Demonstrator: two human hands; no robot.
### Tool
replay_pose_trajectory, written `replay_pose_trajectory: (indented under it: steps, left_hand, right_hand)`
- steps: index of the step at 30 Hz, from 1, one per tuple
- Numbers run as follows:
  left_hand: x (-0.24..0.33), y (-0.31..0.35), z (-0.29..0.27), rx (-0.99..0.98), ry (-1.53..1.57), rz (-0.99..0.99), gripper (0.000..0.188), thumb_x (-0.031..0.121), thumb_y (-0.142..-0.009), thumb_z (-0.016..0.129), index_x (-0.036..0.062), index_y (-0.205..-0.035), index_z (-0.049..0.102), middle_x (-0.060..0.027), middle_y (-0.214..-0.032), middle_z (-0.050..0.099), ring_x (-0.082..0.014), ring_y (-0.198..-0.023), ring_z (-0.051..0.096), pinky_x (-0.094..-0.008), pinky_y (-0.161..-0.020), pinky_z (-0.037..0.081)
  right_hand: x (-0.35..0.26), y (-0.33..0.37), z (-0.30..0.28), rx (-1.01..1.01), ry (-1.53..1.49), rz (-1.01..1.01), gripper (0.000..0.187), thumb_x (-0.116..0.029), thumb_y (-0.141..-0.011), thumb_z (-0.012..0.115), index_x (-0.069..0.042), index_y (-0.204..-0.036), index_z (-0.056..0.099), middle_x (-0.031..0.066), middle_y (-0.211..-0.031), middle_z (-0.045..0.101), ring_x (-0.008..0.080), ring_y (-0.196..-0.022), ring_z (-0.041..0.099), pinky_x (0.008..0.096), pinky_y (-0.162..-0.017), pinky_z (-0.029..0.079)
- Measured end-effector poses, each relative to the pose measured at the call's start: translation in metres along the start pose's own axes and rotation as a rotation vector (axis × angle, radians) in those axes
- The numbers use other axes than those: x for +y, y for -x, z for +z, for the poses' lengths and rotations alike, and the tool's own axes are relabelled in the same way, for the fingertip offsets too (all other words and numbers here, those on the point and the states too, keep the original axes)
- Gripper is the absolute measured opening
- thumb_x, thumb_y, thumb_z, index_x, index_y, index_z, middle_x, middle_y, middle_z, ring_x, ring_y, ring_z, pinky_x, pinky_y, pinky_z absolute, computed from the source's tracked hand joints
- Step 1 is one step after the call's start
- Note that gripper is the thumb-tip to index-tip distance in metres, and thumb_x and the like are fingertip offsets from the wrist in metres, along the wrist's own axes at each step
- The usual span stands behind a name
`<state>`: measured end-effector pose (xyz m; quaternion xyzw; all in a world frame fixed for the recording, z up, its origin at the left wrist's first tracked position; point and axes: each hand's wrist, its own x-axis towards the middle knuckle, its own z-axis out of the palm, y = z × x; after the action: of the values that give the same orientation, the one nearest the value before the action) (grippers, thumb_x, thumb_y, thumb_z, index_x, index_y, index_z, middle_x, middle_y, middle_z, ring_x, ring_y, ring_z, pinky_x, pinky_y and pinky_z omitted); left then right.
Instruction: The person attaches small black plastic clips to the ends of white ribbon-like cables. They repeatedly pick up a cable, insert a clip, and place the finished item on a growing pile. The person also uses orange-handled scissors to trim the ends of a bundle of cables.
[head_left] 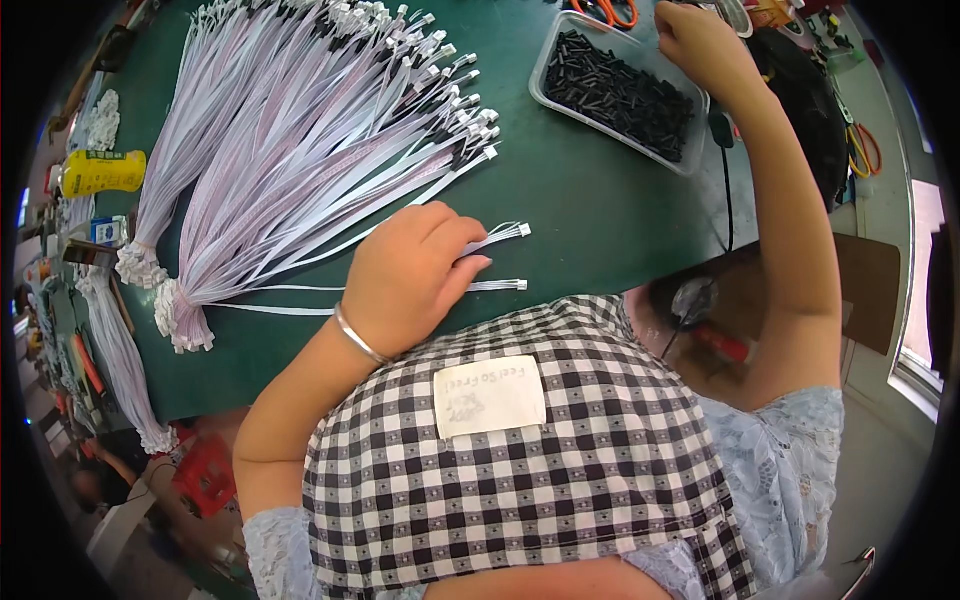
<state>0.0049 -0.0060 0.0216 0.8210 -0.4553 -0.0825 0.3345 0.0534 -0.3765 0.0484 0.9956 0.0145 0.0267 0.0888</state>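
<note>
My left hand is closed in a pinch round a flat white ribbon cable, whose white connector end sticks out to the right past the fingers. Below it another thin cable with a white plug lies on the table. To the left fans a large bundle of white and pinkish ribbon cables, with connectors and some black sleeves at the far ends. At the far right, my right hand has its fingers curled beside a clear plastic box of short black tubes; what the fingers hold, if anything, is hidden.
The green table carries a yellow bottle and another cable bundle at the left. Orange-handled scissors lie behind the box. A black cord hangs over the table's right side, near a dark bag-like object.
</note>
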Motion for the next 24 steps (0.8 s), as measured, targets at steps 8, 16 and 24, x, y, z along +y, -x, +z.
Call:
replay_pose_trajectory:
  steps: [8,16,24]
  left_hand:
    - [-0.005,-0.009,0.012,0.018,-0.100,0.018,0.014,0.008,-0.078,0.067,0.0048,-0.090,0.062,-0.0079,-0.079,0.057,-0.0260,-0.073,0.056,-0.0359,-0.065,0.045]
    - [0.007,-0.012,0.006,-0.052,0.303,-0.147,0.020,-0.001,-0.082,0.059,0.0011,-0.101,0.061,-0.0077,-0.085,0.061,-0.0175,-0.067,0.058,-0.0279,-0.061,0.047]
    - [-0.002,-0.010,-0.002,-0.258,0.883,-0.684,0.022,0.005,-0.089,0.062,-0.0004,-0.110,0.060,-0.0021,-0.087,0.063,-0.0060,-0.070,0.058,-0.0193,-0.066,0.050]
  right_hand:
    - [-0.067,0.050,-0.012,0.305,-0.059,-0.280,0.012,-0.006,-0.074,0.061,-0.005,-0.084,0.055,0.0057,-0.106,0.060,0.0262,-0.096,0.057,0.0376,-0.080,0.047]
    - [-0.079,0.056,0.007,0.223,-0.216,-0.350,0.017,-0.007,-0.072,0.063,-0.006,-0.089,0.058,0.0057,-0.096,0.059,0.0248,-0.088,0.057,0.0368,-0.077,0.050]
    - [-0.083,0.054,0.012,0.154,-0.164,-0.319,0.013,-0.007,-0.075,0.059,-0.006,-0.087,0.056,0.0075,-0.086,0.055,0.0261,-0.085,0.058,0.0369,-0.072,0.050]
